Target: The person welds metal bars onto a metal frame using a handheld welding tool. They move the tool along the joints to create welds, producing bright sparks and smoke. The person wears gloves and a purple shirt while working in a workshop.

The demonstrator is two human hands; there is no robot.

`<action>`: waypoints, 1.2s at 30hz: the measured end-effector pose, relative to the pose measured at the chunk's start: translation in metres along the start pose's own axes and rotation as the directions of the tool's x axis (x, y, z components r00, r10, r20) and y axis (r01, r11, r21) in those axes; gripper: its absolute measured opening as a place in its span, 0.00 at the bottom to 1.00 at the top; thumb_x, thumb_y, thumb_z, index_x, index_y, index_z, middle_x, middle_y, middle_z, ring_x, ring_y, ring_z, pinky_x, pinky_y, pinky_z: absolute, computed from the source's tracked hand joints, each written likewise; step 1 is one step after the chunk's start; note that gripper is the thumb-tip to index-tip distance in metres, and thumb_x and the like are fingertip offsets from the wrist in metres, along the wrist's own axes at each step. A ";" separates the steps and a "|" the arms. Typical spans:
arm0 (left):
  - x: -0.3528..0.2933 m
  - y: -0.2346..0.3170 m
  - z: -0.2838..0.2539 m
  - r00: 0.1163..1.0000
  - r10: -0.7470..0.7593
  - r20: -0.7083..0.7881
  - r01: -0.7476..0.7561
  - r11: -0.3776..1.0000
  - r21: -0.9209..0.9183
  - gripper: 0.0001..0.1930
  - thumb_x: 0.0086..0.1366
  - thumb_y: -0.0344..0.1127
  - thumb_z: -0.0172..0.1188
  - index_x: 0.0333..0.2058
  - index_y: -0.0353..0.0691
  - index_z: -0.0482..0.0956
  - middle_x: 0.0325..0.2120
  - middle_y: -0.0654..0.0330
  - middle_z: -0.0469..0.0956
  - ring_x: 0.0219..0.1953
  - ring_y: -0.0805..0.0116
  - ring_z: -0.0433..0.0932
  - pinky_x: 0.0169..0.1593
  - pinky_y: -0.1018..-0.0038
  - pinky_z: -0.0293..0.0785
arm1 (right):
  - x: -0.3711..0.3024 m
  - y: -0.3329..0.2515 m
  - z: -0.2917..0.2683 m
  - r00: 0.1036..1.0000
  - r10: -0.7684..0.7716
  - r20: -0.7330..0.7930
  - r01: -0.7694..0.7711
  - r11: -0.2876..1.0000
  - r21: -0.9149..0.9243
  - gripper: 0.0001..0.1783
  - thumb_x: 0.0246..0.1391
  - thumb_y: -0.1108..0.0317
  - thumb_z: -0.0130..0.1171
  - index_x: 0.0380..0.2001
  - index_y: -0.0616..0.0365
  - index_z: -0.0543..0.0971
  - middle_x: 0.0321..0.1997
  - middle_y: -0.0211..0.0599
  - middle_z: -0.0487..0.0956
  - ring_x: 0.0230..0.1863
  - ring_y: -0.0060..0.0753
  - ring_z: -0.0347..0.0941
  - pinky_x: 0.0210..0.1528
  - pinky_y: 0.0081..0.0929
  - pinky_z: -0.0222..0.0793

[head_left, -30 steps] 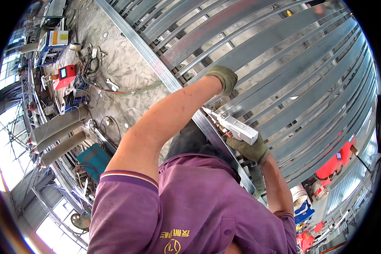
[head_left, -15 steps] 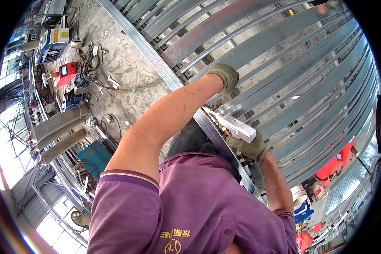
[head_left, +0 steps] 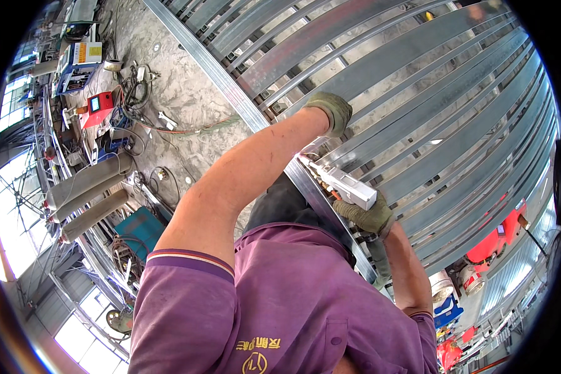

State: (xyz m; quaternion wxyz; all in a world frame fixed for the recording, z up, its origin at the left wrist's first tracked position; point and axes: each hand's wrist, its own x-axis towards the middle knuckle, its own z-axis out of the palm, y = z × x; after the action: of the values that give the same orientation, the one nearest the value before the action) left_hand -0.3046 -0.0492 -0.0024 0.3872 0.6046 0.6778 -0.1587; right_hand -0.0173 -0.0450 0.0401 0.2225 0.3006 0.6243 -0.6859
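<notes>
In my gloved right hand (head_left: 369,217) is a handheld welding gun (head_left: 350,188) with a pale, boxy body. Its narrow nozzle points up and left, to where a flat bar meets the long metal edge rail (head_left: 227,93). My left hand (head_left: 331,113), in a green work glove, rests over the flat metal bars (head_left: 393,59) just beyond the nozzle. Its fingers look curled under, and whatever they grip is hidden. Beneath both hands, the bars and thinner tubes run side by side across the frame. The rail passes close in front of my body.
Left of the rail, cables (head_left: 137,87), a red box-shaped machine (head_left: 98,106) and a wrench (head_left: 167,121) lie on the concrete floor. Gas cylinders (head_left: 87,184) lie farther left. Red equipment (head_left: 486,249) and a white bucket (head_left: 441,287) stand at the right.
</notes>
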 end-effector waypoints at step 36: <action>0.001 -0.001 -0.001 0.999 -0.014 0.037 0.014 1.000 -0.003 0.16 0.67 0.36 0.65 0.49 0.38 0.93 0.47 0.47 0.91 0.51 0.45 0.91 0.54 0.53 0.86 | -0.006 0.007 -0.006 0.991 0.129 0.027 -0.131 0.990 0.052 0.35 0.60 0.58 0.81 0.67 0.57 0.82 0.62 0.36 0.89 0.61 0.27 0.85 0.65 0.31 0.80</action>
State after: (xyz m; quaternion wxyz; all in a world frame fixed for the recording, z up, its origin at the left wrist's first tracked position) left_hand -0.3061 -0.0479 -0.0030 0.3994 0.5963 0.6749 -0.1713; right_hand -0.0071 -0.0409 0.0391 0.2660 0.3383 0.5820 -0.6900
